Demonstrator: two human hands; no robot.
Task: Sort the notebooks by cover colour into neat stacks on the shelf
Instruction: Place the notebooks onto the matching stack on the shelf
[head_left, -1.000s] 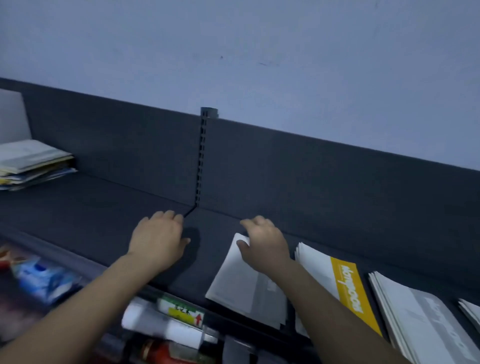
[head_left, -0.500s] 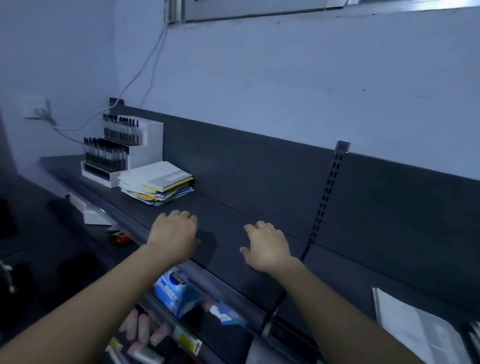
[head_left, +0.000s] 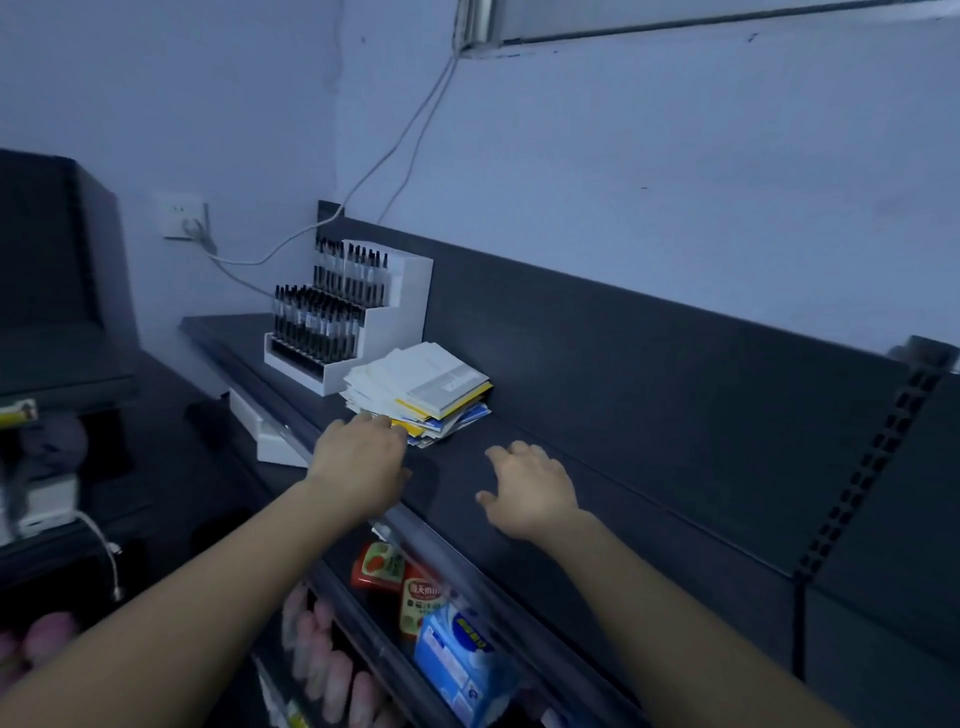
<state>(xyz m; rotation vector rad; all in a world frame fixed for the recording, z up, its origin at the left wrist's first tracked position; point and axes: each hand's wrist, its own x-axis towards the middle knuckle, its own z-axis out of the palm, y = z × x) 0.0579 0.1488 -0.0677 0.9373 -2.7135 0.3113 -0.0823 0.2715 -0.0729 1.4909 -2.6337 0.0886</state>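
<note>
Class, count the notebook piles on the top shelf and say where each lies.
1. The pile lies on the shelf just right of the pen rack, with the left hand at its near edge. More may lie outside the frame.

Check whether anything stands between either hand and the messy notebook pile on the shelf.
Nothing visible does. The left hand is at the near edge of the notebook pile; contact is unclear. Only bare shelf lies between the right hand and the pile.
</note>
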